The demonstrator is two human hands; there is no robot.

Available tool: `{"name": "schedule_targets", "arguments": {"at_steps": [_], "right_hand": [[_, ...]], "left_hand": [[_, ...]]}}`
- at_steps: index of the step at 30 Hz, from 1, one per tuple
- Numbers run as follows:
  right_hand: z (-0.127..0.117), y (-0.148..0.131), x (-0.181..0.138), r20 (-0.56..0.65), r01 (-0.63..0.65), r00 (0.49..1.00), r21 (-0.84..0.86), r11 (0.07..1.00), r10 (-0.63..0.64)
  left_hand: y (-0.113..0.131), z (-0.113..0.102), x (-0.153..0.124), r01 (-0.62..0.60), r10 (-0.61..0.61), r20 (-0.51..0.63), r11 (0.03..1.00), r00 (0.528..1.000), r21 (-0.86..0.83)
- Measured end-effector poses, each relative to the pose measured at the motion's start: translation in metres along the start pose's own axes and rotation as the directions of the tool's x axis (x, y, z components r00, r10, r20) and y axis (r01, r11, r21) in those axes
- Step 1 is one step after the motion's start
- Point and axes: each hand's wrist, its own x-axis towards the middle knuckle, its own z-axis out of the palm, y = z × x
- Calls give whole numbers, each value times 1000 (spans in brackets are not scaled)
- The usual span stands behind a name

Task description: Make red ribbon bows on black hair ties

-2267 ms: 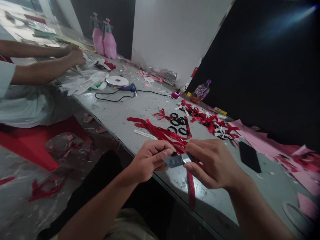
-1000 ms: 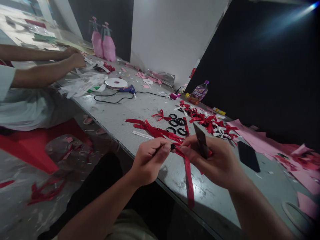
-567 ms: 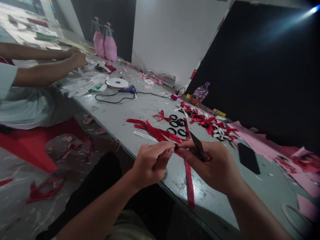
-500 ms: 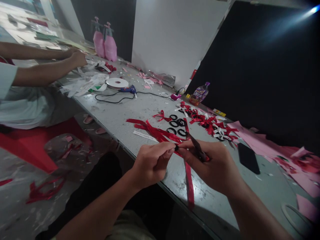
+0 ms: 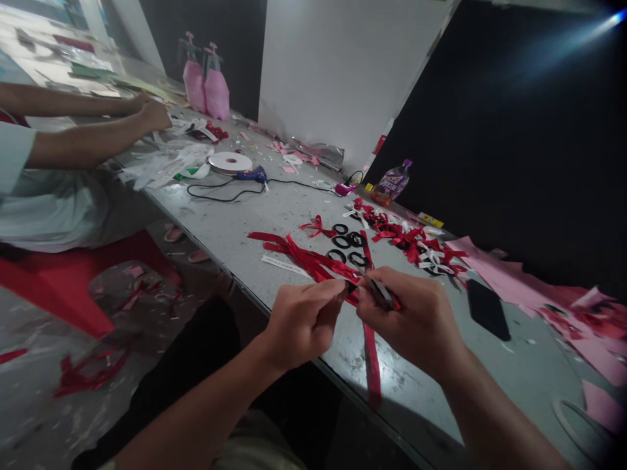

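At the lower middle of the frame the left hand (image 5: 304, 321) and the right hand (image 5: 416, 323) meet just above the near edge of the bench (image 5: 274, 209). Between them is a red ribbon (image 5: 372, 365): its top end sits at the fingertips, and the rest runs down across the bench and hangs over the edge. The left grip is pressed together, thumb against forefinger, pinching the ribbon's end, where a small black bit shows; what that bit is, I cannot tell. The right grip is closed too, clamping a thin dark blade (image 5: 383, 294) that slants up out of the fingers towards the ribbon's end. The two sets of fingertips are almost touching.

Just beyond the hands lie loose red strips (image 5: 304, 258) with a white label (image 5: 284, 264) beside them, then a cluster of black rings (image 5: 343, 241). To the right of the rings is a heap of red and white bows (image 5: 424, 247). A black phone (image 5: 487, 308) lies flat at the right, near pink paper (image 5: 494, 269). Further up the bench are a bottle (image 5: 392, 183), a glue gun (image 5: 252, 174) with its cord, a white spool (image 5: 229, 161) and two pink sprayers (image 5: 206, 81). At the upper left another person's hands (image 5: 151, 114) rest among white scraps.
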Motion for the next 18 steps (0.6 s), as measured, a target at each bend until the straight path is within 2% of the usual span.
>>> {"name": "schedule_targets", "arguments": {"at_steps": [8,11,13,15,18], "right_hand": [[-6,18,-6,-29,69,997,-176,982,-75],[-19,31,-2,-170,-51,985,-226,973,12],[-27,36,0,-231,-149,967,-163,975,109],[-32,36,2,-202,-191,964,-68,979,174],[-32,26,3,-55,-169,984,44,985,171]], "left_hand": [[5,6,-2,16,-21,-45,994,999,-105],[6,3,-3,93,-106,-77,983,991,-159],[5,0,-2,139,-162,-90,966,983,-217],[5,-2,-1,156,-194,-105,944,975,-292],[3,-3,0,182,-238,-109,908,965,-377]]}}
